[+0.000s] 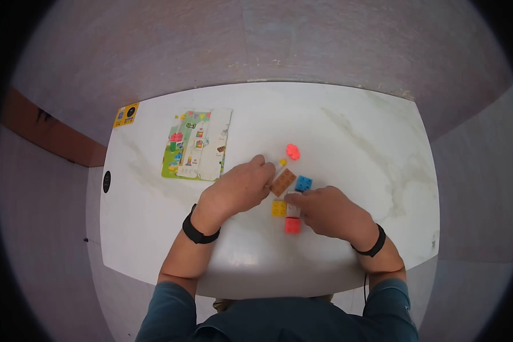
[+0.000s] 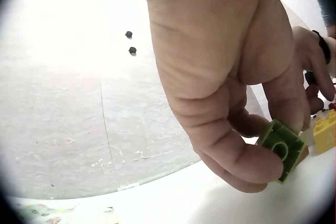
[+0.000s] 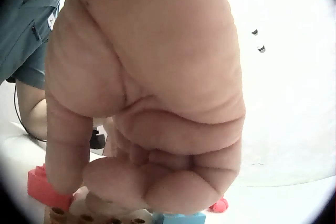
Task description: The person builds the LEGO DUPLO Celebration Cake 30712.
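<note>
A small green brick (image 2: 283, 150), its hollow underside showing, is pinched between the thumb and fingers of my left hand (image 1: 242, 185). That brick is hidden behind the hand in the head view. Beside the left fingertips lies a brown brick (image 1: 283, 182). My right hand (image 1: 336, 214) has curled fingers, with thumb and fingertip at a whitish brick (image 1: 292, 209) that they grip and partly cover. Against this whitish brick sit a yellow brick (image 1: 279, 208) on the left and a pink-red brick (image 1: 292, 226) on the near side. A blue brick (image 1: 303, 183) lies just beyond the right fingers.
Farther back on the white table (image 1: 359, 131) are a pink flower-shaped piece (image 1: 293, 151) and a small yellow piece (image 1: 283, 162). An open picture booklet (image 1: 196, 145) lies to the left. A yellow label (image 1: 126, 115) marks the table's back left corner.
</note>
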